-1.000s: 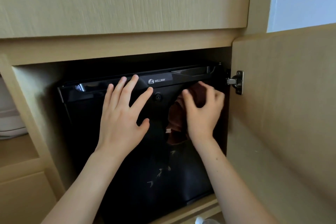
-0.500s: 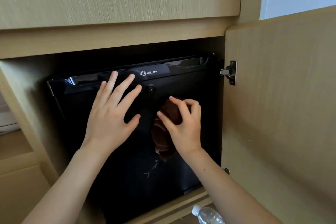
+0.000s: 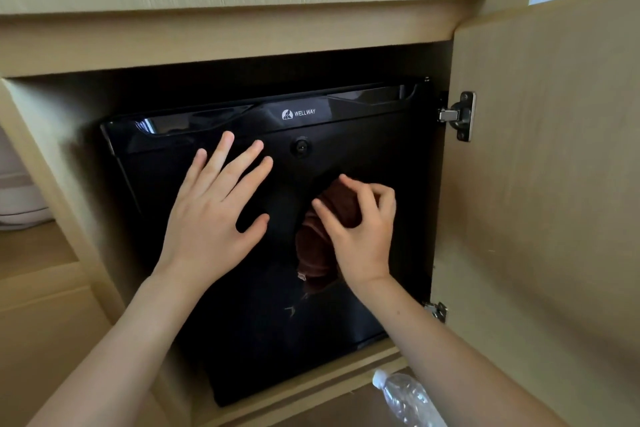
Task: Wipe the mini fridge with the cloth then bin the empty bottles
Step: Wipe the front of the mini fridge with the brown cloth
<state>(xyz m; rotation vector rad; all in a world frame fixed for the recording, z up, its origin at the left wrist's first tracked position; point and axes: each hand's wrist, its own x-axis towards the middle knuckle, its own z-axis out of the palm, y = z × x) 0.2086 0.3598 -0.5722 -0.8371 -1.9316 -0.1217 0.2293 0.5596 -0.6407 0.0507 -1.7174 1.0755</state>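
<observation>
Mini fridge: the black mini fridge [image 3: 221, 340] sits inside a pale wood cabinet [image 3: 242, 35], its glossy door shut and facing the camera; a white WELLWAY logo [image 3: 298, 113] is printed on the top band, with a small round lock [image 3: 301, 147] just below it

Cabinet door: the cabinet door [image 3: 540, 184] stands swung open at the right; an upper metal hinge [image 3: 459, 115] and a lower hinge [image 3: 435, 311] show along its inner edge

Left hand: the left hand [image 3: 211, 218] lies flat on the fridge door, palm to the glass, fingers spread and pointing up toward the top band; it holds nothing

Right hand: the right hand [image 3: 360, 232] is curled with fingers bent; thumb and fingertips pinch the upper bunch of the cloth against the fridge door, right of the left hand and below the lock

Cloth: the dark brown cloth [image 3: 317, 246] is bunched; its top is tucked under the right fingers, the rest hangs down on the thumb side of the palm, touching the door; its lower end reaches about wrist level

Bottle: a clear plastic bottle [image 3: 405, 399] with a white cap lies on the floor at the bottom edge, in front of the cabinet's lower rail, under the right forearm; apart from both hands; whether it is empty I cannot tell

Left of cabinet: a white object [image 3: 17, 198] rests on a shelf at the left edge; too little shows to say what it is
</observation>
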